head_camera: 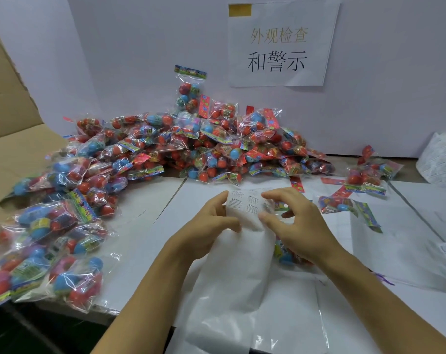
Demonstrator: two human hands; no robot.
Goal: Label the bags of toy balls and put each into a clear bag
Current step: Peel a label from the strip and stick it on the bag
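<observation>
A white strip of warning labels [245, 203] stands upright in the middle of the table. My left hand [211, 226] pinches its left edge. My right hand [296, 223] has its fingertips on the strip's right edge, thumb and fingers around it. Below the labels a long white backing sheet [237, 272] hangs down toward me. Under my right wrist lies one bag of toy balls [284, 254], partly hidden. A big heap of bags of red and blue toy balls [191, 146] fills the back and left of the table.
Several loose ball bags [365, 177] lie at the right. Clear bags [395, 249] are spread flat on the right. A stack of label sheets [441, 159] sits at the far right. An open cardboard box [10, 139] stands left. A paper sign [280, 44] hangs on the white wall.
</observation>
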